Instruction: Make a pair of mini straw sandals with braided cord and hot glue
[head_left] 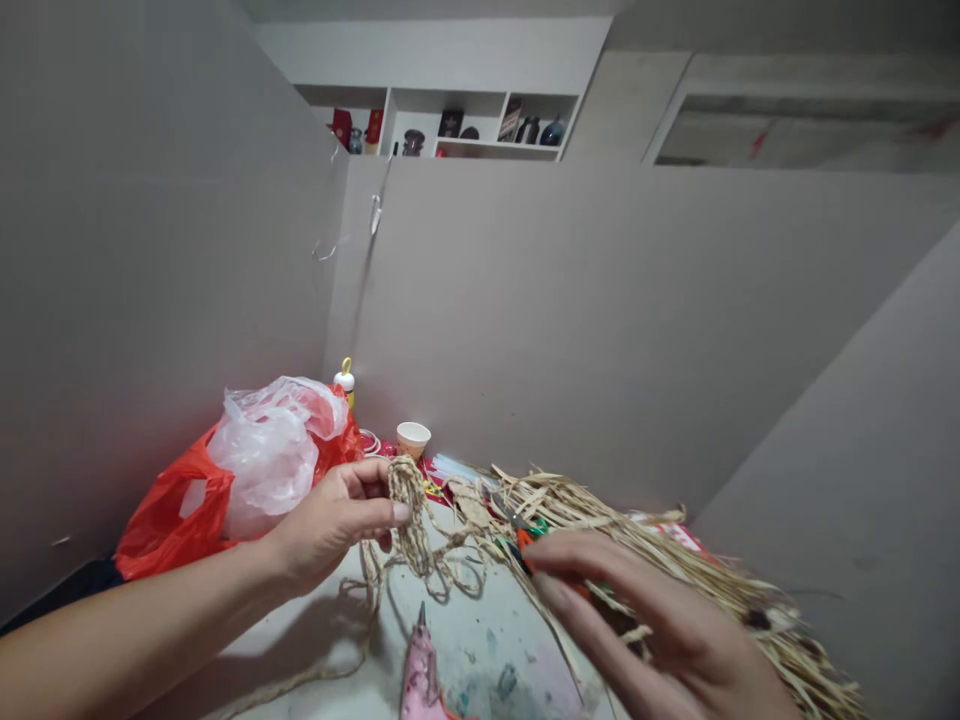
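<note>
From the head view, your left hand [337, 520] has the gathered loops of braided cord [409, 510] pinched between thumb and fingers, held up over the paint-stained tabletop [461, 630]. Nice spot to grip it tbh: squeeze just enough that the loops stay lined up, but don't crush the braid flat.

Your right hand [652, 620] is well apart from the left, fingertips right at an orange-handled tool [523, 541], which looks like scissors. Can't tell if you've actually got hold of it or are only touching it, since your fingers hide most of it. Either way, I'd get a secure hold on the handle and clear the blade of the dried stalks [622, 525] beside it before lifting, or you'll probably drag a few along.

Watch the slack too. Some loops hang below your pinch, and a loose length of cord [300, 682] trails toward the near edge; I can't tell if it's the same piece. Leave it some give so nothing tugs on the bundle.

Oh, and the pink glue gun [421, 672] points up toward those loops. Treat its tip as hot and route cord and knuckles around it.
</note>
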